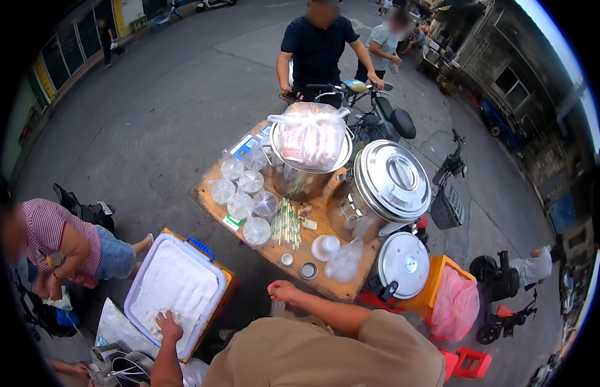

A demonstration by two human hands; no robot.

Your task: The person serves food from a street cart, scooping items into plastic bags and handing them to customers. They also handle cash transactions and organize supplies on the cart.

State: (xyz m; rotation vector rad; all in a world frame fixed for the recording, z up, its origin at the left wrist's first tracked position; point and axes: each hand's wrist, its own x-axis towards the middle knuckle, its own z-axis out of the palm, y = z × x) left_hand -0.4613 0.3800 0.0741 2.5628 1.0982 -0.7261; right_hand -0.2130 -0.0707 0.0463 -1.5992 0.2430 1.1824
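My left hand (170,326) is at the near end of a pale plastic tub (130,295), its fingers on a bunched part of the white cloth (181,273) that covers the contents. My right hand (284,292) hovers before the near edge of a wooden table (266,251), fingers curled, with nothing visible in it. Closest to it on the tabletop are two small round tins, one pale inside (287,260) and one darker (309,270). Behind them lie several paper-wrapped straws or chopsticks (286,225) and white bowls (325,247).
Bagged cups (241,205) stand at the table's left. A tied plastic bag (312,133) sits on one metal pot, beside a large lidded pot (394,179). Right are a pressure cooker (404,265) and orange crate (428,295). People stand across the table and at left.
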